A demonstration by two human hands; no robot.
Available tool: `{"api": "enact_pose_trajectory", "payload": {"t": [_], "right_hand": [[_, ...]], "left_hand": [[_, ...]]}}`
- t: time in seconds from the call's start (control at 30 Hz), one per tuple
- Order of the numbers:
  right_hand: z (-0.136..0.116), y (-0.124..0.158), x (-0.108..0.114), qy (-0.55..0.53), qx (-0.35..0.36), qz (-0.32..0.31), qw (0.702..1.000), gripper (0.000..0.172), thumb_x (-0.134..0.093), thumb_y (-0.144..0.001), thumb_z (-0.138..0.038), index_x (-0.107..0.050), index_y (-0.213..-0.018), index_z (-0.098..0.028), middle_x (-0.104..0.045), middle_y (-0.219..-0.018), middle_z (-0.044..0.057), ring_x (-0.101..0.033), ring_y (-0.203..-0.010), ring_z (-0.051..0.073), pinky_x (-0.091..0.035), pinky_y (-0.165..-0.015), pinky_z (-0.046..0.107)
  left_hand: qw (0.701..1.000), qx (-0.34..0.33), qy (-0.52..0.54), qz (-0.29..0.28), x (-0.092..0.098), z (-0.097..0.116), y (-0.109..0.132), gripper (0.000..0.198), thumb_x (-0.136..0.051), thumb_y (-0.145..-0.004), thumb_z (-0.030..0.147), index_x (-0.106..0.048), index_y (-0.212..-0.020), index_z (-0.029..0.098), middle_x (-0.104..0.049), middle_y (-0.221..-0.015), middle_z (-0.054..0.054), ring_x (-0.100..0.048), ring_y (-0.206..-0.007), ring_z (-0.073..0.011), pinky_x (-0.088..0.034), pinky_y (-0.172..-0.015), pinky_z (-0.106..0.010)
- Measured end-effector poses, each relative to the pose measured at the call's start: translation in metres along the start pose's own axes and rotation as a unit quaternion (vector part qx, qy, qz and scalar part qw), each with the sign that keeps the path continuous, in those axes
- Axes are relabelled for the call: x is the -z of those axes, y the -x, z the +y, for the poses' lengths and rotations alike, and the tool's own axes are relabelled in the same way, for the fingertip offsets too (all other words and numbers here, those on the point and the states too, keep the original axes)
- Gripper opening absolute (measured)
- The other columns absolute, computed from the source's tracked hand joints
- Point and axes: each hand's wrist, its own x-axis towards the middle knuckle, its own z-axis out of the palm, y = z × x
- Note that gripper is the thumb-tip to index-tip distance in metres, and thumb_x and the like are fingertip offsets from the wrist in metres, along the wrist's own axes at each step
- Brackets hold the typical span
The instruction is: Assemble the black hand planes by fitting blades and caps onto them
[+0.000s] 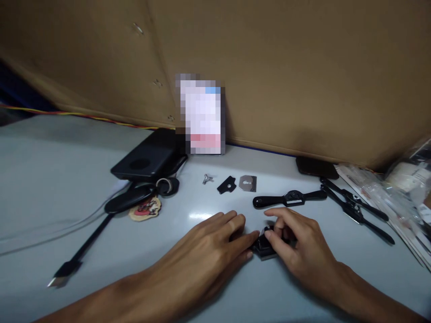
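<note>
Black tool point(265, 251) between 2 hands point(217, 246) point(299, 235)

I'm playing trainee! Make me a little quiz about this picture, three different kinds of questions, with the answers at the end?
1. Pick one: what are the left hand and the right hand both touching?
A) the key ring
B) the black tool between them
C) the cable plug

2. True or false: in the picture, the silver plate lies to the right of the small black plate.

3. Count: apart from the tool between the hands, how many black two-handled tools lie on the table?

Key:
1. B
2. True
3. Three: a single tool just beyond the right hand, and an overlapping pair farther right.
</note>
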Motion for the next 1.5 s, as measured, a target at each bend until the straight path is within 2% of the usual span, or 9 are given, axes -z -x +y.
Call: {"api": "enact_pose_trajectory", "payload": {"t": [0.1, 0.27, 0.37, 0.67, 0.93, 1.03, 1.2, 1.37, 1.5], "right_hand": [[0.002, 0.002, 0.008, 0.005, -0.015, -0.019, 1.000, 0.007, -0.064, -0.095, -0.014, -0.067, -0.095, -0.020, -0.063, -0.077, -0.001, -0.059, -0.070, 0.015, -0.048, -0.066, 0.028], [0.005, 0.003, 0.013, 0.058, 0.123, -0.013, 0.991, 0.018, -0.055, -0.100, -0.008, -0.070, -0.093, -0.016, -0.063, -0.087, 0.006, -0.055, -0.079, 0.017, -0.046, -0.068, 0.030], [0.006, 0.004, 0.010, 0.093, 0.155, -0.012, 0.983, 0.019, -0.053, -0.100, -0.006, -0.069, -0.094, -0.014, -0.062, -0.089, 0.007, -0.053, -0.081, 0.018, -0.046, -0.071, 0.032], [0.001, 0.002, 0.001, 0.061, 0.110, 0.000, 0.992, 0.015, -0.053, -0.099, -0.007, -0.065, -0.098, -0.016, -0.063, -0.082, 0.003, -0.057, -0.076, 0.017, -0.047, -0.069, 0.031], [-0.004, -0.011, -0.003, 0.018, -0.007, -0.002, 1.000, 0.020, -0.051, -0.083, -0.007, -0.050, -0.069, -0.020, -0.048, -0.058, -0.005, -0.044, -0.052, 0.010, -0.034, -0.049, 0.022], [-0.004, -0.014, -0.006, -0.004, -0.046, -0.013, 0.999, 0.016, -0.051, -0.081, -0.008, -0.051, -0.071, -0.021, -0.043, -0.053, -0.008, -0.039, -0.046, 0.009, -0.030, -0.046, 0.022], [-0.002, -0.016, -0.012, 0.028, -0.047, -0.008, 0.998, 0.016, -0.049, -0.083, -0.007, -0.057, -0.080, -0.021, -0.045, -0.052, -0.008, -0.039, -0.045, 0.010, -0.032, -0.049, 0.023], [-0.001, -0.014, 0.008, -0.040, -0.093, -0.082, 0.991, 0.005, -0.062, -0.092, -0.021, -0.066, -0.096, -0.020, -0.054, -0.059, -0.007, -0.050, -0.052, 0.011, -0.037, -0.051, 0.023], [0.007, -0.011, 0.029, -0.068, -0.050, -0.144, 0.986, 0.011, -0.069, -0.090, -0.018, -0.072, -0.100, -0.022, -0.066, -0.074, -0.002, -0.060, -0.066, 0.013, -0.045, -0.059, 0.024]], "left_hand": [[1.000, 0.001, -0.001, -0.008, 0.001, 0.002, -0.001, 0.016, -0.059, -0.100, 0.016, -0.068, -0.112, 0.020, -0.061, -0.091, -0.003, -0.056, -0.079, -0.0204, -0.044, -0.069, -0.032], [1.000, 0.005, -0.002, -0.023, 0.004, 0.003, -0.003, 0.018, -0.060, -0.099, 0.014, -0.069, -0.114, 0.019, -0.060, -0.089, -0.003, -0.054, -0.078, -0.0200, -0.043, -0.068, -0.032], [1.000, 0.010, -0.006, -0.023, 0.004, 0.003, -0.003, 0.019, -0.060, -0.098, 0.014, -0.069, -0.114, 0.019, -0.060, -0.090, -0.003, -0.054, -0.079, -0.0205, -0.044, -0.069, -0.033], [1.000, 0.009, -0.005, -0.023, 0.003, 0.002, -0.003, 0.018, -0.058, -0.100, 0.014, -0.069, -0.112, 0.019, -0.061, -0.090, -0.004, -0.055, -0.080, -0.0214, -0.045, -0.071, -0.034], [1.000, 0.000, -0.009, -0.004, 0.003, 0.003, -0.002, 0.014, -0.056, -0.100, 0.014, -0.068, -0.104, 0.019, -0.061, -0.089, -0.004, -0.056, -0.081, -0.0206, -0.045, -0.071, -0.033], [1.000, 0.002, -0.009, -0.009, 0.004, 0.003, -0.002, 0.015, -0.055, -0.100, 0.014, -0.069, -0.104, 0.019, -0.061, -0.089, -0.004, -0.056, -0.081, -0.0205, -0.045, -0.071, -0.033], [1.000, -0.006, -0.004, -0.003, 0.004, 0.003, -0.003, 0.016, -0.053, -0.101, 0.013, -0.068, -0.100, 0.019, -0.061, -0.089, -0.004, -0.055, -0.079, -0.0203, -0.045, -0.070, -0.033], [1.000, 0.005, -0.003, -0.021, 0.006, 0.004, -0.003, 0.012, -0.057, -0.099, 0.013, -0.068, -0.101, 0.019, -0.061, -0.089, -0.004, -0.055, -0.079, -0.0203, -0.043, -0.070, -0.032], [0.999, 0.012, 0.000, -0.034, 0.008, 0.004, -0.002, 0.012, -0.060, -0.100, 0.017, -0.069, -0.107, 0.019, -0.059, -0.088, -0.003, -0.053, -0.076, -0.0196, -0.042, -0.067, -0.032]]}}
